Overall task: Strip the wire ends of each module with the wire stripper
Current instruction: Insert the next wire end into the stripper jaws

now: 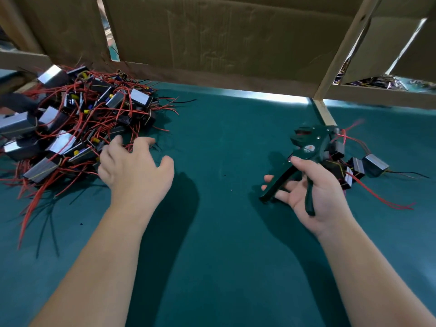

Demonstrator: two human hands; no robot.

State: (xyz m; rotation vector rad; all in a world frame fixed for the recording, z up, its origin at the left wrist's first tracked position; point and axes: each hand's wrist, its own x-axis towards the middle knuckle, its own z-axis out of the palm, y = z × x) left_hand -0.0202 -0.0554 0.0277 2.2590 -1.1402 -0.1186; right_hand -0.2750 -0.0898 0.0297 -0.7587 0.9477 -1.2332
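While you're reaching for the next module, you're holding the wire stripper (pixel 309 147) ready.
Left hand (pixel 134 166) is hovering open and empty at the edge of the module pile (pixel 70 128); right hand (pixel 313 194) is gripping the stripper's handles beside the smaller bunch (pixel 368 165) on the worktop (pixel 224 161). Try grabbing one module by its body, not its wires, so nothing's dragging.
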